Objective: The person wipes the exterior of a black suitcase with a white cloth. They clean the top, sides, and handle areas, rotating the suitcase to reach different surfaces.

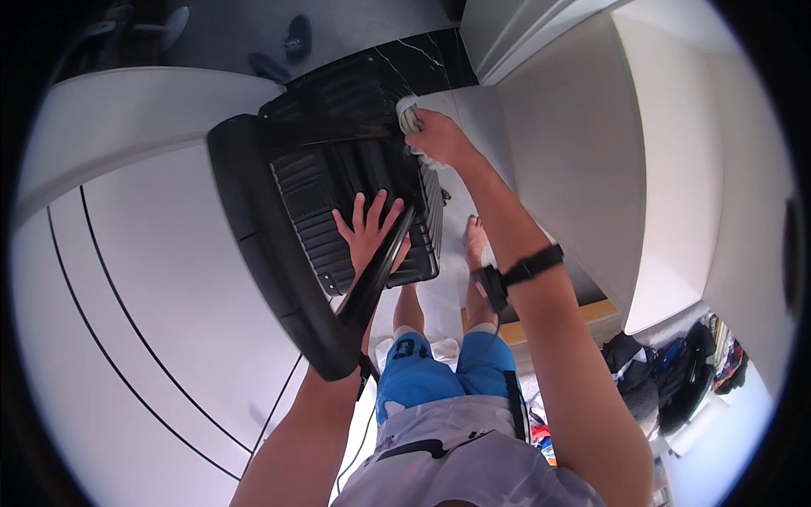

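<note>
A black ribbed suitcase [308,198] stands in front of me. Its pulled-up handle [266,245] looms large near the camera, with its bars running back down to the case. My left hand [370,232] lies on the suitcase with fingers spread, seen between the handle's bars; one bar crosses in front of part of it. Bunched in my right hand [441,139] is a white cloth [408,114], pressed at the right edge of the suitcase. Part of the cloth hangs below that hand. A black strap with a small device circles my right forearm.
White panels with black lines [144,313] rise on the left. A pale cabinet [574,160] stands on the right, with a pile of dark clothes [667,372] beyond it. Dark shoes [297,40] lie past the black marble threshold [422,59]. My bare feet are close behind the suitcase.
</note>
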`<state>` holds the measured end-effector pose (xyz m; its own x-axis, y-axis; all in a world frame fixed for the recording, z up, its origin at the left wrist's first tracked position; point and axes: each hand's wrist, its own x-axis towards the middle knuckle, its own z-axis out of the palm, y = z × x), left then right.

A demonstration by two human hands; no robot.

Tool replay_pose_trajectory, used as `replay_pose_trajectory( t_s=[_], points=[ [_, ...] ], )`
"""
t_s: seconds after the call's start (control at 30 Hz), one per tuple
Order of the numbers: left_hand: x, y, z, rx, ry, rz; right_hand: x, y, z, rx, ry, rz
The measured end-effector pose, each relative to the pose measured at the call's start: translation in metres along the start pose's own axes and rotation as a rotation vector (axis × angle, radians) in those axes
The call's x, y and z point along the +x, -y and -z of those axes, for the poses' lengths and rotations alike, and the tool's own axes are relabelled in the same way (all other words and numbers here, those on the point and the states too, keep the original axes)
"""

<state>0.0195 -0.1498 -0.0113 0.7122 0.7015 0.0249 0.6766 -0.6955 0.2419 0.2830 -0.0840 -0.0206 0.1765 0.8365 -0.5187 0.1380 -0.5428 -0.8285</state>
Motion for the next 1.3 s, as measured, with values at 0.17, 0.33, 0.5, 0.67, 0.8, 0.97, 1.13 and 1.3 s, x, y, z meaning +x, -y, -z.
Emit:
replay_pose_trajectory(
  t_s=[0.17,0.33,0.5,0.67,0.8,0.97,1.13,1.3],
  points=[
    [-0.001,0.005,-0.010,0.006,-0.069,-0.034,-0.098,0.112,0.018,0.291,-0.067,0.083],
    [0.002,0.004,-0.021,-0.104,-0.023,0.002,-0.204,0.222,0.018,0.618,0.150,0.118],
    [0.008,0.003,-0.017,-0.147,-0.009,0.051,-0.203,0.263,-0.012,0.009,-0.033,0.019],
    [0.011,-0.003,-0.010,-0.238,-0.006,0.129,-0.182,0.228,-0.021,0.668,0.131,-0.031],
    [0.007,-0.006,-0.006,-0.332,0.052,0.229,-0.157,0.156,-0.016,0.879,0.091,-0.096],
    [0.005,-0.006,0.001,-0.569,-0.250,0.145,-0.135,0.075,-0.026,0.566,-0.192,-0.104],
    [0.007,-0.007,0.004,-0.663,-0.240,0.284,-0.134,0.059,-0.011,0.259,-0.141,-0.111],
    [0.010,-0.008,0.008,-0.578,-0.207,0.239,-0.107,0.037,-0.012,-0.346,-0.126,-0.207]
  ],
)
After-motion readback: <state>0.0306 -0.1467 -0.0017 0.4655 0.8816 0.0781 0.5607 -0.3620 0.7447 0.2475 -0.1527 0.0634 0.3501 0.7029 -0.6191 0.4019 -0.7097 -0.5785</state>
